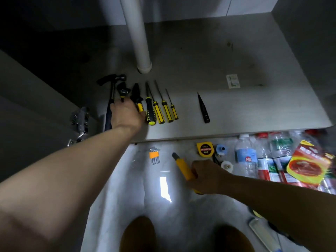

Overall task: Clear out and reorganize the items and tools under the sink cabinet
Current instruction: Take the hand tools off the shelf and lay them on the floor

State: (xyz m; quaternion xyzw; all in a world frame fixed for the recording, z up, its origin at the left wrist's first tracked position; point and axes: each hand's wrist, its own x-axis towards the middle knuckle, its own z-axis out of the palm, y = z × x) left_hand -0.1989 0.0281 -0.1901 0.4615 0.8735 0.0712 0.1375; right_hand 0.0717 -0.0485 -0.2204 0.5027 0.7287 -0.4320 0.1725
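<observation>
Under the sink, on the cabinet floor [236,110], a neat row is forming: hammer [111,93] at the left, then wrench [123,90], pliers [136,96] and four screwdrivers [160,108], with a black probe [203,110] apart to the right. The left hand [127,115] lies over the near ends of the wrench and pliers; its back hides the fingers, so I cannot tell whether they grip the pliers or only nudge them. The right hand [205,177] is down on the room floor nearer me, fingers curled round a yellow knife [183,167], just beside the tape measure [205,149]. To my eye the pliers are being squared up, and it would pay to bring their handles level with the screwdriver handles, nose pointing to the far wall, without knocking the wrench. The knife looks like the next to go in; the gap between screwdrivers and probe suits it. Whether its blade is out I cannot make out, so it wants checking first.
</observation>
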